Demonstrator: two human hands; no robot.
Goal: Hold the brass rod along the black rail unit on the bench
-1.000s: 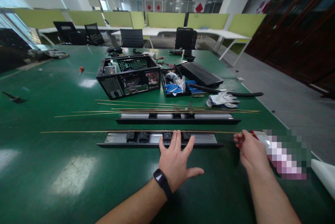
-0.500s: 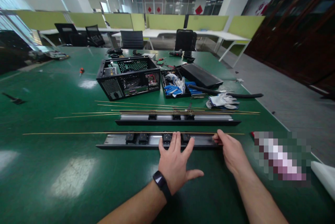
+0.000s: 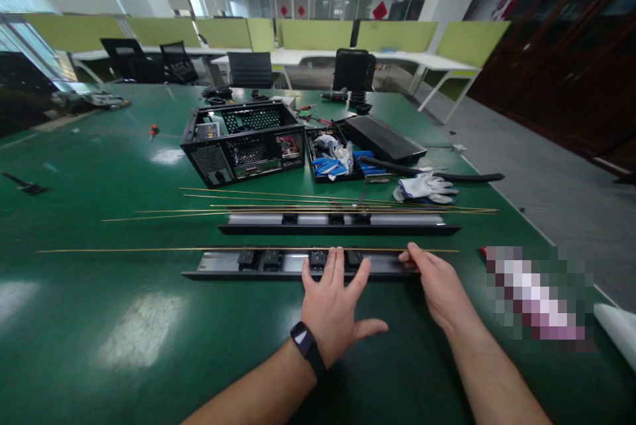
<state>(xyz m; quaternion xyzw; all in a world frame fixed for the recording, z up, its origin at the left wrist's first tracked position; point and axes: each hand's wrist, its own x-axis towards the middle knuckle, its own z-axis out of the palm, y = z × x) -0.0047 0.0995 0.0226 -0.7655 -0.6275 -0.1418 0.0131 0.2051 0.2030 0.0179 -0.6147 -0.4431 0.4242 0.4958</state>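
A long, thin brass-coloured rod (image 3: 124, 251) lies lengthwise along the back of the nearer metal rail (image 3: 293, 261), sticking out far past its left end. Several black blocks (image 3: 272, 258) sit in this rail's channel. My left hand (image 3: 332, 306) is spread over the rail's middle, its fingertips at the rod and two of the blocks. Near the right end, my right hand (image 3: 432, 279) pinches the rod between thumb and fingers. Behind it is a second rail (image 3: 308, 220) with black blocks, and several more thin rods (image 3: 159, 212) lie across and beyond it.
An open black computer case (image 3: 243, 143) stands farther back. Beside it are a black tray (image 3: 318, 170) with blue and white gloves, a black cover (image 3: 382, 137), a black tube (image 3: 462, 178) and a white glove (image 3: 427, 187). A blurred pink-and-white item (image 3: 536, 296) lies right.
My right hand has slid a little to the left, and the rod's ends have shifted left with it. The left hand stays spread in the same place on the rail.
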